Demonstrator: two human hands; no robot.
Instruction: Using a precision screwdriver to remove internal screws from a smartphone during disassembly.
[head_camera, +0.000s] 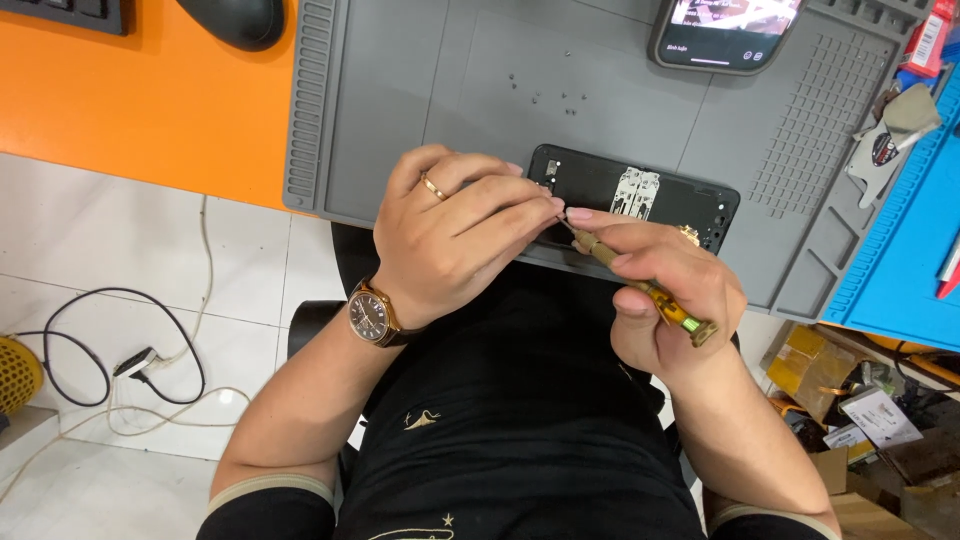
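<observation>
An opened black phone (668, 196) lies face down on a grey work mat (400, 110), its metal inner parts showing. My right hand (665, 290) grips a small brass and yellow-green screwdriver (640, 288), tip pointing at the phone's lower left part. My left hand (455, 225), with a ring and a wristwatch, rests over the phone's left end, fingertips pinched together at the screwdriver tip. The tip itself is hidden behind my fingers.
Several tiny screws (550, 92) lie on the mat above the phone. A second phone (725, 30) with a lit screen sits at the top. A blue mat (900, 240) lies to the right, an orange desk (140, 100) and a black mouse (235, 20) to the left. Cables run across the floor (120, 350).
</observation>
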